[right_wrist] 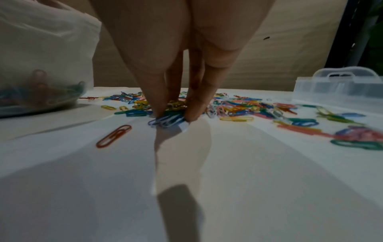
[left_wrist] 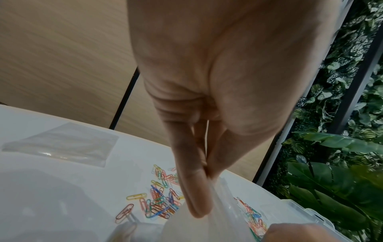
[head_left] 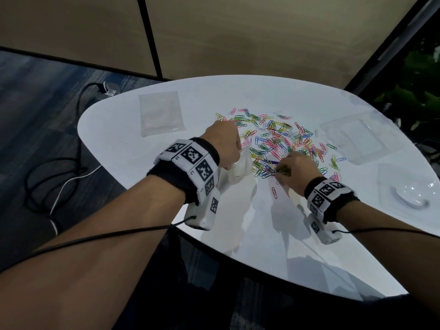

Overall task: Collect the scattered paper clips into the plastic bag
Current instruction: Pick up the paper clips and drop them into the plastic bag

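Note:
Many coloured paper clips lie scattered across the middle of the white table. My left hand pinches the top edge of a clear plastic bag and holds it upright; several clips sit in its bottom. My right hand reaches down into the near edge of the pile, thumb and fingers pinching a small bunch of clips against the table. A single red clip lies apart, nearer to me.
A second flat plastic bag lies at the table's far left. A clear plastic box sits at the right, with its lid nearer me. Cables trail on the floor to the left. Plants stand at the right.

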{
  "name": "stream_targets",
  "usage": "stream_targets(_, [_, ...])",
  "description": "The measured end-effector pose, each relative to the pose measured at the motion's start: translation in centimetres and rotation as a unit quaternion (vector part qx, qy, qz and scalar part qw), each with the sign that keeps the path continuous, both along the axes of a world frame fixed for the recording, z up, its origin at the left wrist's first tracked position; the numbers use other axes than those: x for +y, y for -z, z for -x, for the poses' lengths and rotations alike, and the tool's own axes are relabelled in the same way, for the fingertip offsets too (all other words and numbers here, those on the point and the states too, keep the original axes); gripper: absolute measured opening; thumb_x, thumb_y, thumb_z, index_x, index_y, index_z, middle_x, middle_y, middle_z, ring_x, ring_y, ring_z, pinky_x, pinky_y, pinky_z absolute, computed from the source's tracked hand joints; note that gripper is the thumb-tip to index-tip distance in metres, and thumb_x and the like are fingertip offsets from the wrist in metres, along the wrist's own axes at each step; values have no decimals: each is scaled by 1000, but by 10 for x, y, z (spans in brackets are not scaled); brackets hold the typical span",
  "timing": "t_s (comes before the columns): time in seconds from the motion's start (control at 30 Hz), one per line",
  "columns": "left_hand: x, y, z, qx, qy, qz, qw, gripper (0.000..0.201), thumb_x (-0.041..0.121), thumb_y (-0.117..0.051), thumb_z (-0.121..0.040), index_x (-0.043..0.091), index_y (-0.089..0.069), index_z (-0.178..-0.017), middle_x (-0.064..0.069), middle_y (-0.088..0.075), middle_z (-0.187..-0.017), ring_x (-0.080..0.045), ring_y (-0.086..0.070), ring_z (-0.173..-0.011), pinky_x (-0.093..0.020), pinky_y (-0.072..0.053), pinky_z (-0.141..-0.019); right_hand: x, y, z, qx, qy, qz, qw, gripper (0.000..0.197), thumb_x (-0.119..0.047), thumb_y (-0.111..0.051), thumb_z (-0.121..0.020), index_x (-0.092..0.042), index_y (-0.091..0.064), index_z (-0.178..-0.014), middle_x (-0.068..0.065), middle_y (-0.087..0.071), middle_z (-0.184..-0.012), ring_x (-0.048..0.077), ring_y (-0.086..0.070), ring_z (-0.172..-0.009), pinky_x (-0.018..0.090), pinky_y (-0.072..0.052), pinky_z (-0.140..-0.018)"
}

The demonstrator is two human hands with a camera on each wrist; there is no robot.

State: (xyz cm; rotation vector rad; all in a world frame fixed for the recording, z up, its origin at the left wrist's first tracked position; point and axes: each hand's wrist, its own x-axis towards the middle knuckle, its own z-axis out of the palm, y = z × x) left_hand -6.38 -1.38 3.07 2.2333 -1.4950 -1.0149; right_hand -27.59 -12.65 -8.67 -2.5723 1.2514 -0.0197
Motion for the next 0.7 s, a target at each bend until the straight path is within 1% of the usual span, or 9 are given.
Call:
stream_targets(0.13, [0,-1,2,-8,12,2,1000,27,-4,-54,-90,2,-74,-107,-14,-77,-87,-27,-77,-79,-40,-63,-80,-6,-12,4,-3,53,-11,999,8,-11,-73,-78,-16,-79,-81,2,-71,-80,16,-62,-72,20,-47,-74])
stream_targets(0.23, [0,-1,2,-16,12,-1,1000,27,-5,-56,-88,3,-74,-107,-13,-78,-90,-27,-76,-85,-40,-63,-82,-14,-18,12,-69,195,-123,971,5,-14,-79,-74,-16,-79,-78,-3,-74,-76,12,-65,-69,17,-51,-70])
stream_targets(0.27, [-1,-1,3,-21,15,-3,1000,26,-6,-57,-87,3,-74,-105,-13,-78,-90,-27,-76,-85,-40,-63,-82,-16,-22,14,-143,252,-207,934,10,-13,-81,-72,-12,-79,-81,0,-75,-79,14,-69,-73,22,-56,-73])
stream_targets(0.37, [-3,-1,5,-41,33,-6,999,24,-7,-56,-86,13,-67,-92,-10,-71,-81,-28,-68,-74,-43,-62,-86,-12,-43,6,-412,331,-432,731,34,-1,-75,-76,11,-66,-107,20,-72,-98,22,-74,-82,25,-61,-74])
stream_targets(0.4, [-3,-1,5,-45,33,-5,998,24,-7,-56,-86,13,-67,-93,-12,-70,-83,-28,-70,-75,-45,-62,-86,-9,-52,-2,-455,323,-465,688,34,1,-71,-79,13,-63,-110,22,-71,-102,21,-74,-84,22,-60,-72])
stream_targets(0.47, [-4,0,5,-44,26,-1,999,23,-6,-57,-86,2,-72,-102,-16,-76,-94,-31,-75,-87,-46,-62,-84,2,-72,-20,-486,276,-515,650,31,2,-67,-83,11,-61,-112,19,-72,-102,19,-73,-92,18,-57,-75])
stream_targets(0.53, [-4,1,5,-43,17,1,999,28,-5,-59,-85,-2,-71,-110,-18,-77,-96,-31,-75,-89,-44,-63,-81,18,-88,-36,-478,230,-549,646,21,3,-63,-86,9,-63,-107,14,-74,-93,17,-73,-89,17,-57,-75])
stream_targets(0.6, [-3,1,4,-43,11,2,999,28,-5,-63,-83,-1,-72,-109,-17,-77,-91,-31,-75,-86,-43,-63,-80,33,-95,-49,-452,201,-557,667,13,7,-62,-85,8,-65,-98,13,-73,-87,18,-73,-81,18,-58,-73])
stream_targets(0.7, [-2,0,4,-31,-4,4,1000,26,-5,-67,-80,2,-74,-104,-16,-76,-88,-31,-75,-86,-43,-63,-81,50,-94,-62,-390,165,-481,768,13,10,-70,-78,6,-70,-91,19,-72,-85,25,-72,-74,27,-60,-76])
